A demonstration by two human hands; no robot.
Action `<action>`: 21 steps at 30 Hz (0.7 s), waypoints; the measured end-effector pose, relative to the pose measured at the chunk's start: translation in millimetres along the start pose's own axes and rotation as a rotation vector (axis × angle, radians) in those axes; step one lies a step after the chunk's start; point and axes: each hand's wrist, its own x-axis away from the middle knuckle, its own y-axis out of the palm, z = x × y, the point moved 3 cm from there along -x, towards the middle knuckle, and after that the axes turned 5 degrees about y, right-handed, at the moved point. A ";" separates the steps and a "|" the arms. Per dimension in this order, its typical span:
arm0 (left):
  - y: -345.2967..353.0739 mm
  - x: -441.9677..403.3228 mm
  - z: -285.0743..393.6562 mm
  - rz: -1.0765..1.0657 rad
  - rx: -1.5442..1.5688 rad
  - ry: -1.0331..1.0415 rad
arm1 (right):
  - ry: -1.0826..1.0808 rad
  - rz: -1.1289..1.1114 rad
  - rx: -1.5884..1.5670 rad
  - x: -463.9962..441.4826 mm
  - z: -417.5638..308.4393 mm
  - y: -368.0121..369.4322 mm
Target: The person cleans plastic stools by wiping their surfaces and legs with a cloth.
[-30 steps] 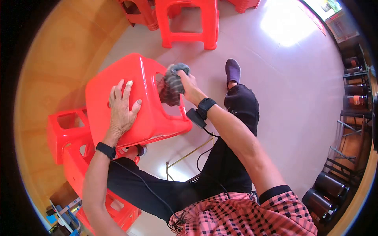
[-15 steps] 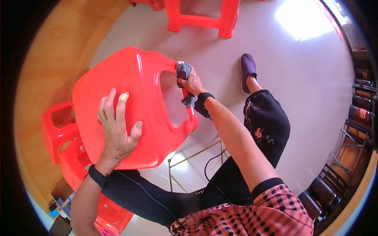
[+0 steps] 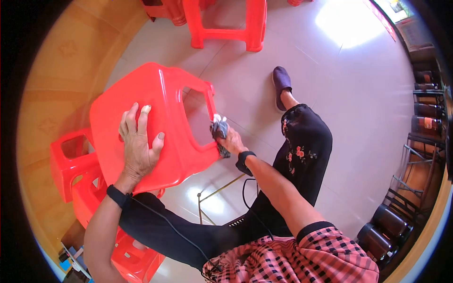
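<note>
A red plastic stool (image 3: pixel 174 165) stands tilted in front of me, its flat seat turned up toward the camera. My left hand (image 3: pixel 139 146) lies on the seat with its fingers spread; one fingertip has a pale wrapping. My right hand (image 3: pixel 231 140) grips a grey cloth (image 3: pixel 219 129) and presses it around the stool's lower crossbar, near the corner of a leg. Part of the cloth hangs below the fingers. Black bands circle both wrists.
More red stools (image 3: pixel 71 158) stand at the left by the wooden panel (image 3: pixel 61 99). Another red stool (image 3: pixel 225 35) is at the top. A thin metal frame (image 3: pixel 222 187) stands under my legs. Dark jars (image 3: pixel 377 240) line the right side. A black cable (image 3: pixel 245 193) runs near my lap.
My right hand has slid the cloth down along the crossbar toward the lower leg corner. The stool has turned slightly, while my left hand stays flat on the seat.
</note>
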 end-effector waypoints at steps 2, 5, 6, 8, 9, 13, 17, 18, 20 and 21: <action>-0.7 0.1 2.4 -0.022 -0.007 -0.025 | 0.133 -0.064 -0.162 24.1 3.1 -3.0; 0.8 0.1 0.4 0.001 -0.001 -0.025 | 0.179 -0.070 -0.190 45.7 28.3 10.0; 1.3 -0.1 -0.1 0.010 0.002 -0.017 | 0.179 -0.070 -0.192 49.0 28.1 6.4; 1.7 0.2 -2.3 0.017 0.001 -0.006 | 0.264 -0.086 -0.113 53.0 28.6 1.8; 2.5 0.7 -3.4 0.034 0.009 0.002 | 0.207 0.034 -0.143 50.0 27.0 -2.2; 3.9 1.3 -4.1 0.042 0.004 0.022 | 0.178 0.214 -0.243 -7.2 9.6 -23.9; 3.2 -0.7 -4.6 0.003 0.026 0.019 | 0.081 0.112 -0.411 -98.8 -34.9 -54.6; 2.7 -0.7 -4.5 -0.014 0.029 0.019 | 0.126 0.051 -0.461 -120.1 -42.7 -56.6; 1.9 -0.2 -5.0 -0.051 0.033 0.017 | 0.164 0.051 -0.437 -167.9 -36.3 -41.0; 1.7 0.0 -5.1 -0.068 0.043 0.007 | 0.250 0.004 -0.490 -178.6 -39.7 -32.9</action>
